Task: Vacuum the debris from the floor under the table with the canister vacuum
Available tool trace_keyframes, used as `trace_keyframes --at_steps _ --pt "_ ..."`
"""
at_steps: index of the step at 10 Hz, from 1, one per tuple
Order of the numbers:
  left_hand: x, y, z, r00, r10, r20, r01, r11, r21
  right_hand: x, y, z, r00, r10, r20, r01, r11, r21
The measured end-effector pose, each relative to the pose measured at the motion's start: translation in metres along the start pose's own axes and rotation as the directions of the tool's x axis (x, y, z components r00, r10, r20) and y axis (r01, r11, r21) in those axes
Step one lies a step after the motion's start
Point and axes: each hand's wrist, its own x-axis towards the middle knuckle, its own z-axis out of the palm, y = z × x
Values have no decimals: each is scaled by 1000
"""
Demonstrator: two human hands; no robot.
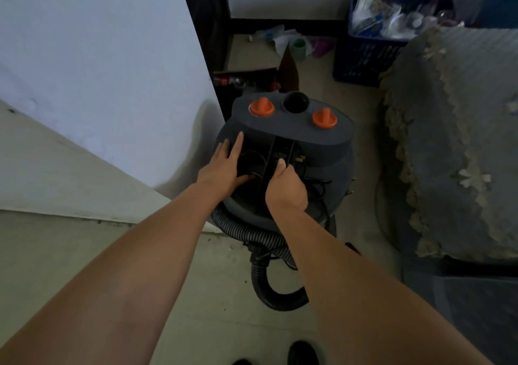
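From the head camera, a dark grey canister vacuum [286, 151] stands on the pale floor [196, 294], close to a white wall [98, 56] and right beside a dark door frame [201, 28]. Its top has 2 orange knobs [261, 108] and a round black hole between them. A black handle bar [273, 168] runs across the top.

The left hand [224, 165] lies flat on the vacuum's top, left of the bar. Its fingers are straight and spread, and the thumb dips into the dark hollow by the bar. It grips nothing.

The right hand [286, 185] is curled at the handle bar, with the thumb on top. It looks like it is holding the bar, but the dim light makes this hard to be sure of. A thin black cord [322, 193] lies loose on the top just beside this hand.

A ribbed black hose [269, 289] loops on the floor at the near side of the vacuum. To the right is a big round thing under a grey lace cloth [454, 140]. Behind it stands a blue basket [361, 56] full of clutter. 2 dark shoes show at the bottom edge.
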Motion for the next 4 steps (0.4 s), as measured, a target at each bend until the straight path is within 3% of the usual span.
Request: trace_keyframes --at_steps 1,2,3,4 --pt "-8 9 -7 995 -89 51 87 996 37 -3 -5 -13 988 28 150 -34 999 39" --pt "-28 24 -16 997 -68 40 63 991 118 -9 -5 -38 948 57 314 -116 978 171" --pt "-53 40 -48 999 9 -37 -5 993 116 -27 -11 -79 910 94 405 -176 970 170" --pt "-113 35 -54 996 67 -50 -65 997 45 -62 -17 -144 860 99 500 -105 994 -15"
